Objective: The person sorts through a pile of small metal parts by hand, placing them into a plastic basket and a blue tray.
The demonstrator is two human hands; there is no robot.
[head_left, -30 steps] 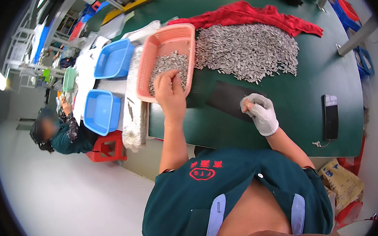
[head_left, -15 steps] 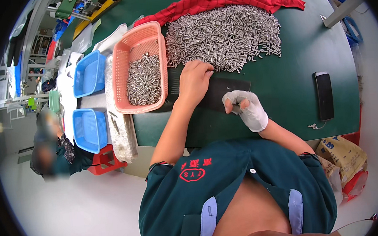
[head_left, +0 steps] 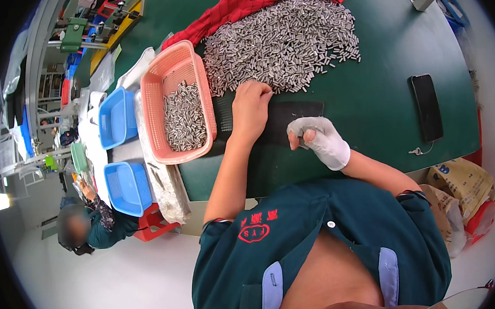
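A wide pile of small silvery metal cylinders (head_left: 280, 43) lies on the green table. At its near edge, my bare left hand (head_left: 250, 111) rests with fingers bent and drawn together, beside a dark flat mat (head_left: 299, 112). Whatever its fingertips hold is hidden. Close to the mat's near right side, my right hand (head_left: 324, 143) wears a white glove that leaves some fingertips bare. Its fingers curl in toward the thumb, and anything between them is too small to make out. Left of my left hand stands a pink plastic basket (head_left: 207, 108), partly filled with similar cylinders (head_left: 185, 118).
Red checked cloth (head_left: 237, 9) borders the pile's far side. Two blue baskets (head_left: 129, 188) stand left of the pink one. A black phone (head_left: 427, 107) with a key (head_left: 415, 151) lies at the right. Another person (head_left: 100, 225) sits at the far left.
The whole view has shifted and turned slightly. My right hand's fingers have curled a little differently; my left hand stays at the pile's near edge.
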